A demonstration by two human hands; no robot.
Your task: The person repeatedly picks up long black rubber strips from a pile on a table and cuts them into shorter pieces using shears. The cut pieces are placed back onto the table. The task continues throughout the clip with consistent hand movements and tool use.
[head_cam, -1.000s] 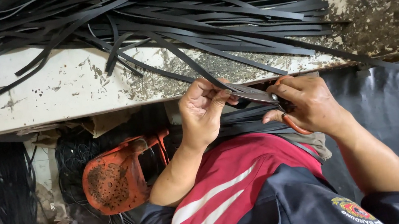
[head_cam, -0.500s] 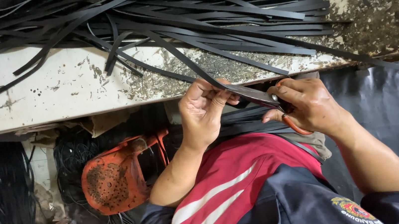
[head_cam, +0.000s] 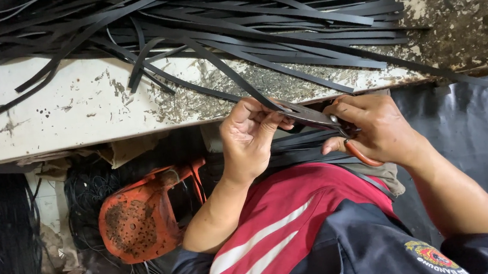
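Your left hand (head_cam: 248, 137) is curled nearly closed, thumb and fingers pinching one black strip (head_cam: 231, 74) just where it comes off the table edge (head_cam: 102, 131). That pinch holds the strip taut and flat so the blades can meet it squarely. Your right hand (head_cam: 378, 128) is wrapped tight around the orange handles of the scissors (head_cam: 322, 121), blades pointing toward the left fingers and lying along the strip; I cannot tell how far apart the blades stand (fingers cover the tip).

The strip itself: flat, narrow, matte black, limp like rubber or thin leather, running diagonally up from your hand into the pile of strips (head_cam: 212, 18) spread across the worn white table top. More cut strips lie across your lap (head_cam: 306, 148), below the hands.

Below the table, to the left: an orange perforated stool (head_cam: 137, 219), close beside your left forearm.
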